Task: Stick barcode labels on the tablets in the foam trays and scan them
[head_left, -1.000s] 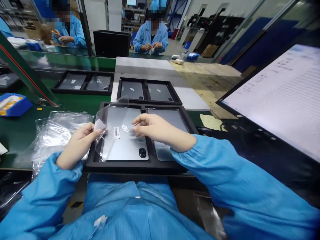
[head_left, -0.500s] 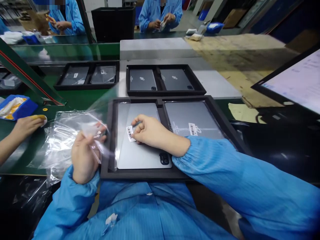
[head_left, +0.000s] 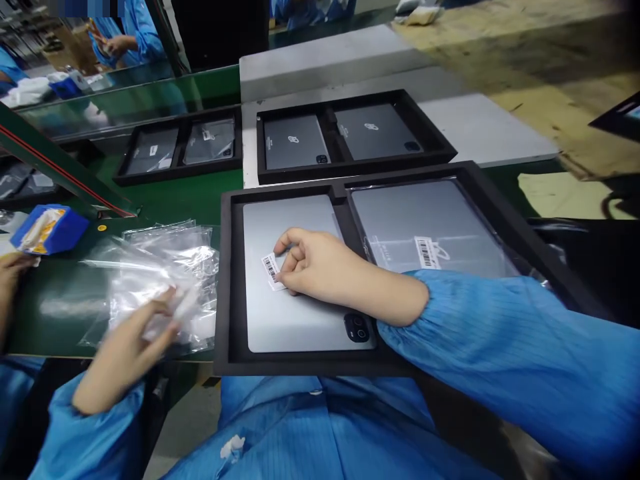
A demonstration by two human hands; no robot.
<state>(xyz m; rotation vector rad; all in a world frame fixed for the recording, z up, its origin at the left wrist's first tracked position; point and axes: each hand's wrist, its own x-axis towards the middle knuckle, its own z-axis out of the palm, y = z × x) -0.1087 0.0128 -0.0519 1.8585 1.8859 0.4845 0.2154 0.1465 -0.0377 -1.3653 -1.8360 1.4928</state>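
Pinching at the barcode sticker with curled fingertips of the right hand, wrist resting on the bare silver tablet lying camera-side up in the left well of the nearest black tray, probably so the slab is staying put while the label is being worked. Left of that tray, pressing the left hand, fingers loosely spread, into the heap of clear plastic film on the green table, apparently keeping loose wrap out of the way. Beyond that tray, sitting in two further trays, more tablets, some bagged.
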